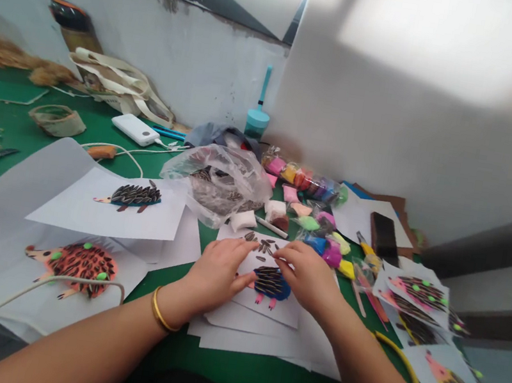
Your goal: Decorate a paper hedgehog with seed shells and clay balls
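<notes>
A blue clay hedgehog [272, 283] with pink feet and rows of striped seeds on its back lies on white paper [280, 315] between my hands. My left hand [219, 271] rests at its left side, fingers spread and nothing visible in them. At the hedgehog's upper right, my right hand [308, 274] has its thumb and fingertips pressed together; whatever they hold is too small to make out. Loose seeds [267, 245] are scattered on the paper just above the hedgehog, near both hands' fingertips.
Behind the paper are a clear plastic bag of seeds [225, 186] and colored clay packets [309, 222]. Hedgehog pictures lie left [136, 195] and right [419, 292]. A white cable [25, 297] crosses the left. A phone [383, 236] and a power bank [134, 129] lie farther back.
</notes>
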Demonstrator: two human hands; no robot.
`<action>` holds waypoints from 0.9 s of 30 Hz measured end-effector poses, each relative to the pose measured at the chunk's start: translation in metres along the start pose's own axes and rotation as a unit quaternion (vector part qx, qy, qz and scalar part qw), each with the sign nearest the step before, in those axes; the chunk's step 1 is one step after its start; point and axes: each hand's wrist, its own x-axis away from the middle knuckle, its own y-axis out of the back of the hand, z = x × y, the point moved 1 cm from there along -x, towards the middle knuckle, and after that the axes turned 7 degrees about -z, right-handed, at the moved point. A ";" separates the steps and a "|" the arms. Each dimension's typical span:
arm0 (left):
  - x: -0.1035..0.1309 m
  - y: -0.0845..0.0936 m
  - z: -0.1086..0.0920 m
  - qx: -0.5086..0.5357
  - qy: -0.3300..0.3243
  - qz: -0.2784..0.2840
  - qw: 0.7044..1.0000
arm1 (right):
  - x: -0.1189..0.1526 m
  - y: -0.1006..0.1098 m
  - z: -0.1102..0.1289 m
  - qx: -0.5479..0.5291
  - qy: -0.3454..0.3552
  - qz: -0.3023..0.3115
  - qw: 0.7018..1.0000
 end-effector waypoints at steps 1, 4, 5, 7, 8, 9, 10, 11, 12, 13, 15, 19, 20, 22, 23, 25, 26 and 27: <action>-0.001 0.001 0.001 0.017 0.015 -0.031 0.999 | -0.010 -0.002 0.003 0.013 0.007 0.010 1.000; -0.005 0.002 0.007 0.080 0.061 -0.116 0.988 | -0.042 -0.013 0.010 0.047 0.039 0.056 0.997; -0.006 0.003 0.009 0.100 0.073 -0.133 0.983 | -0.052 -0.017 0.012 0.063 0.045 0.069 0.995; -0.007 0.003 0.012 0.130 0.089 -0.152 0.976 | -0.068 -0.026 0.016 0.097 0.060 0.090 0.989; -0.007 0.002 0.013 0.140 0.093 -0.157 0.973 | -0.074 -0.029 0.018 0.112 0.066 0.096 0.987; -0.007 0.002 0.014 0.146 0.095 -0.160 0.972 | -0.078 -0.033 0.019 0.124 0.070 0.102 0.985; -0.007 0.002 0.014 0.150 0.095 -0.161 0.971 | -0.081 -0.035 0.020 0.133 0.071 0.105 0.983; -0.007 0.002 0.014 0.151 0.096 -0.161 0.971 | -0.082 -0.037 0.021 0.139 0.071 0.108 0.982; -0.007 0.001 0.013 0.152 0.096 -0.160 0.971 | -0.083 -0.038 0.021 0.142 0.071 0.110 0.981; -0.007 0.001 0.013 0.151 0.096 -0.160 0.971 | -0.084 -0.039 0.022 0.143 0.070 0.111 0.981; -0.007 0.001 0.012 0.151 0.094 -0.159 0.971 | -0.084 -0.039 0.022 0.144 0.070 0.113 0.981; -0.007 0.003 0.010 0.152 0.090 -0.159 0.971 | -0.085 -0.036 0.026 0.136 0.071 0.111 0.982; -0.006 0.004 0.010 0.152 0.092 -0.159 0.971 | -0.084 -0.034 0.027 0.132 0.070 0.109 0.983; -0.006 0.005 0.010 0.152 0.095 -0.163 0.970 | -0.081 -0.027 0.029 0.125 0.065 0.099 0.985; -0.006 0.006 0.010 0.153 0.098 -0.165 0.969 | -0.078 -0.023 0.029 0.111 0.054 0.091 0.988; -0.007 0.007 0.009 0.165 0.103 -0.169 0.966 | -0.068 -0.014 0.028 0.042 0.010 0.074 0.996; -0.007 0.006 0.008 0.179 0.110 -0.167 0.963 | -0.062 -0.009 0.027 -0.017 -0.020 0.067 0.997; -0.008 0.006 0.007 0.202 0.120 -0.161 0.958 | -0.055 -0.005 0.027 -0.086 -0.044 0.064 0.993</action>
